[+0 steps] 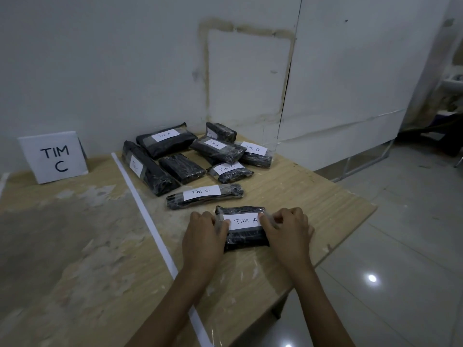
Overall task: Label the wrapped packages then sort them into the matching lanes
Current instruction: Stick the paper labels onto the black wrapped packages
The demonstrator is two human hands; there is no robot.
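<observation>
Spreading under everything, the wooden table (300, 196) carries a white strip (160, 242) running front to back, a "TIM C" sign (53, 156) standing far left, and a pile of wrapped packages (166, 142) at the back. Nearest me lies one package (246, 239) with a "TIM A" label (244, 220), and my left hand (203, 236) and right hand (288, 231) curl their fingers onto its ends, pinching beside the label.

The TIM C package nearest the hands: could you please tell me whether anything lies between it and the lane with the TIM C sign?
Only the white strip lies flat between the TIM C package and the lane by the TIM C sign. The long package sits farther back, off that path.
</observation>
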